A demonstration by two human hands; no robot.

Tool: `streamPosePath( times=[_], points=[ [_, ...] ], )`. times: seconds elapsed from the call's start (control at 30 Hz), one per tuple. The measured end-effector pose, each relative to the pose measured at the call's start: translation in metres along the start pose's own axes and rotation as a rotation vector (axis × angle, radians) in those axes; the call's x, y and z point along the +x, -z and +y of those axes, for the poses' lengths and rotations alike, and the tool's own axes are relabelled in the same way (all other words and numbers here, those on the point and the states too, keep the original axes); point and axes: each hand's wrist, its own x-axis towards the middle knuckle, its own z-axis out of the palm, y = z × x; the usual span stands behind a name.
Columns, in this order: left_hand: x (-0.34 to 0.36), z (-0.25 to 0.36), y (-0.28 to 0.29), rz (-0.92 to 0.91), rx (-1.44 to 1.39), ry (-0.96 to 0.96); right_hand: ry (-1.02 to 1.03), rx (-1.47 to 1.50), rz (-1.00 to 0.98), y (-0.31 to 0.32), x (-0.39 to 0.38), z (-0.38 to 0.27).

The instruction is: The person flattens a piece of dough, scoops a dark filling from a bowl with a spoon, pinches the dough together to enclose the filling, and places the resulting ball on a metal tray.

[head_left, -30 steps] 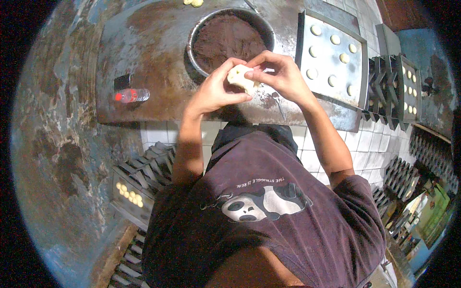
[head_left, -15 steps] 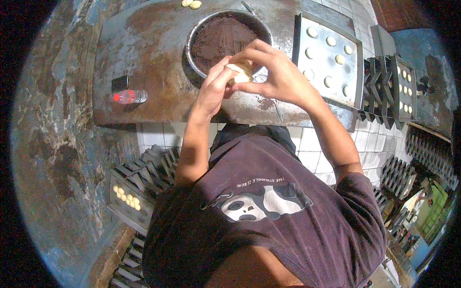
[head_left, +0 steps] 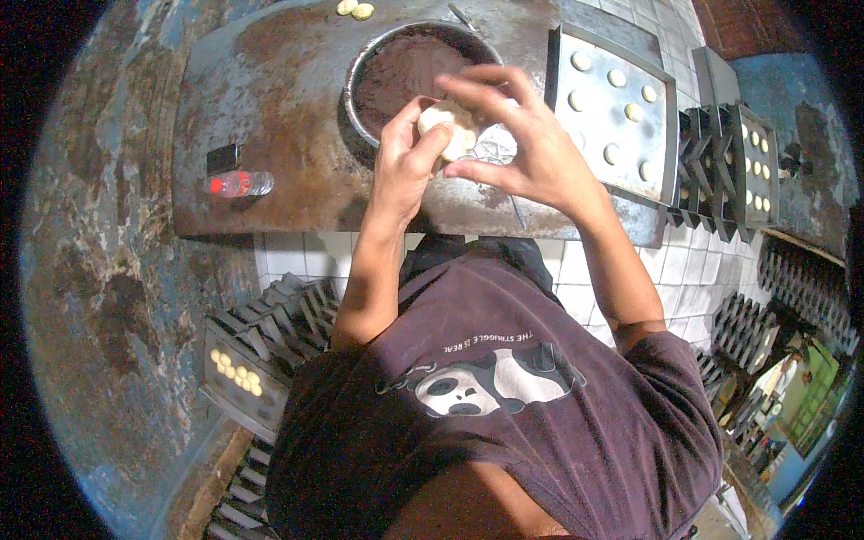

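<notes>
A pale yellow piece of dough (head_left: 450, 129) rests in my left hand (head_left: 405, 157), its thumb pressed on the dough and its fingers curled round behind. My right hand (head_left: 531, 139) is just to the right, fingers spread and thumb pointing toward the dough; whether a fingertip still touches it I cannot tell. Beyond both hands stands a round metal bowl (head_left: 349, 103) with dark brown filling (head_left: 405, 76) in it. My hands cover the bowl's near right side.
A metal tray (head_left: 585, 135) with several dough balls lies on the worn table (head_left: 288, 108) at right. A bottle with a red cap (head_left: 241, 184) lies near a dark flat object (head_left: 223, 158) at left. Two dough pieces (head_left: 355, 9) sit at the far edge. Stacked trays (head_left: 756, 166) stand farther right.
My right fingers have lifted off the top of the dough and spread apart. More of the dough now shows in my left hand.
</notes>
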Motion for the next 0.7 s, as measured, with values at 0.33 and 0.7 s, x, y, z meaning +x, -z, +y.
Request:
streamPosePath(
  times=[0.33,0.7],
  points=[
    [0.010,0.006,-0.017,0.057,0.032,-0.129,-0.467,0.537,0.198,-0.009,-0.017,0.032],
    [0.058,-0.008,-0.125,-0.209,0.084,-0.288,-0.362,0.898,0.673,-0.001,-0.051,0.047]
  ],
)
